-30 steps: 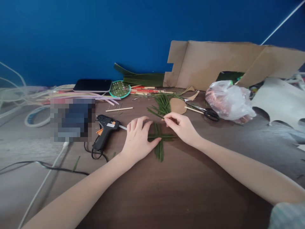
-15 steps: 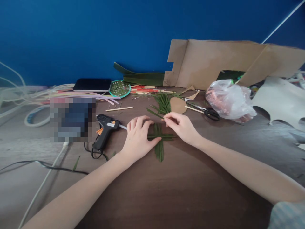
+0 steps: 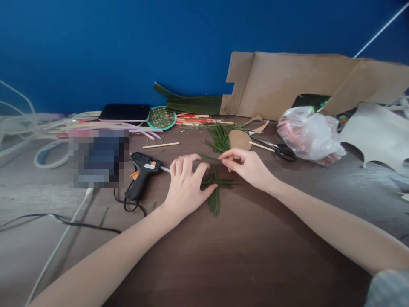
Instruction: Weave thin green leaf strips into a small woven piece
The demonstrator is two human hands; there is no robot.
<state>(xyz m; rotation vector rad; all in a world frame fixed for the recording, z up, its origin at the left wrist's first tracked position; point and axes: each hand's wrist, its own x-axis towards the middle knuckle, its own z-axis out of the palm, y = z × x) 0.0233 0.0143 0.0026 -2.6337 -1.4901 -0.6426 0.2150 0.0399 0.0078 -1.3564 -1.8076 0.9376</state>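
Observation:
My right hand (image 3: 251, 168) pinches one end of a narrow green leaf strip (image 3: 209, 158), which points left above a cross of leaf strips. The crossed leaf strips (image 3: 214, 200) lie flat on the table, some upright and some sideways, apparently interlaced. My left hand (image 3: 185, 181) is spread over the left side of this cross, its thumb resting on the sideways strips. Its index fingertip is near the upper strips; whether it touches the held strip I cannot tell. A pile of cut leaf strips (image 3: 220, 138) sits just beyond, against a round cardboard piece (image 3: 240, 140).
Left of my left hand lies a black glue gun (image 3: 142, 172) with its cord. Scissors (image 3: 286, 152), a wooden stick (image 3: 161, 145) and a plastic bag (image 3: 311, 134) are around. A cardboard sheet (image 3: 287, 83) leans on the blue wall. A phone (image 3: 124, 112) lies at the back left.
My right hand has brought the leaf strip slightly lower, closer to the top of the cross. The left hand has stayed nearly in place, with its fingers shifted slightly.

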